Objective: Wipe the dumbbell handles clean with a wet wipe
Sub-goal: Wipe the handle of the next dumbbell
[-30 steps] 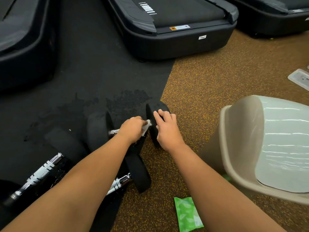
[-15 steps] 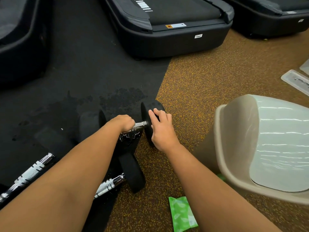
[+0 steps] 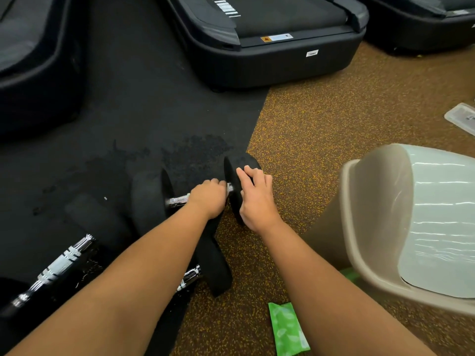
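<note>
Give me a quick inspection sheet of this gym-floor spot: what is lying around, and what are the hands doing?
Surface: black rubber mat meeting brown speckled flooring; darker patches on the mat.
Job's things: black-ended dumbbell with a chrome handle lying across the seam; second dumbbell and third dumbbell nearer the person; green wipe packet on the flooring; the wipe itself cannot be made out.
Clutter: beige bin with a clear liner; clear plastic tray at the right edge.
Hands: left hand grips the handle; right hand holds the right end plate.
Cables: nothing seen.
Surroundings: black treadmill bases beyond.
</note>
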The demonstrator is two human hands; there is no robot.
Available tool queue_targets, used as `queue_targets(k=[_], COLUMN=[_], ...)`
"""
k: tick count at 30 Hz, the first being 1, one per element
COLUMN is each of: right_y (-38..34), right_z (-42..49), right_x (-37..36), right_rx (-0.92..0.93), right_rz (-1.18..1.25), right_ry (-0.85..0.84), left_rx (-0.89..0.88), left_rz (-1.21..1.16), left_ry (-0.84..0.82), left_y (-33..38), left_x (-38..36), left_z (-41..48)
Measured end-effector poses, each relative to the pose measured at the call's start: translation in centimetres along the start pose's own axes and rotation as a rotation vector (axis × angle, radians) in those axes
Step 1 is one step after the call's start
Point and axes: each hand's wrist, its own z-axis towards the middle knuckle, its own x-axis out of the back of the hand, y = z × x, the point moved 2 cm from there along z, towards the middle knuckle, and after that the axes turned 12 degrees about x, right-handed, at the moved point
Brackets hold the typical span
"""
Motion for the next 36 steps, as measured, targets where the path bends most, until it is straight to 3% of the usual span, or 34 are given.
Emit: queue_targets(k=[5, 17, 36], right_y=[-0.1, -0.3, -0.7], right_z=[-0.3, -0.1, -0.1], right_x=[-0.1, 0.6, 0.9], right_rx=[-0.015, -0.009, -0.005], right_rz=[0.024, -0.006, -0.031], right_ry=[0.012, -0.044, -0.035], left_rx=[-0.026, 0.138, -0.058], left_rz=[0.115, 0.331, 0.179], left_ry=[0.068, -0.005, 0.105], left_y=[-0.6, -3.8, -1.8], left_x=[0.2, 1.4, 0.4], left_z=[-0.5, -1.6, -2.1])
